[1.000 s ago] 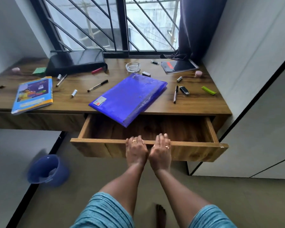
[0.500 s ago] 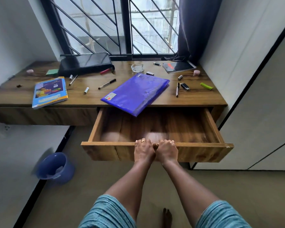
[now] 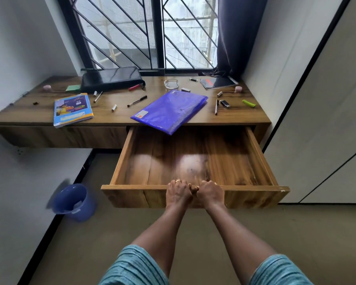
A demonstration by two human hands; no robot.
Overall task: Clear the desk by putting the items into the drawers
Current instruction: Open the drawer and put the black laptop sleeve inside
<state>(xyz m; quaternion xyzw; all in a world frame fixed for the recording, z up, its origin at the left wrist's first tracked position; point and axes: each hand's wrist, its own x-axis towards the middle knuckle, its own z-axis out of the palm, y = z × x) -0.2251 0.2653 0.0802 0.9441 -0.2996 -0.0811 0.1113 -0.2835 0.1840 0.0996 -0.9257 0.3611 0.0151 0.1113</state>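
Now drawer farther out than before; left hand, right hand both clasp its front edge; folder beyond awaits stowing.

One open drawer, one blue folder, one workbook at nine o'clock, one glass ashtray at twelve, one bucket
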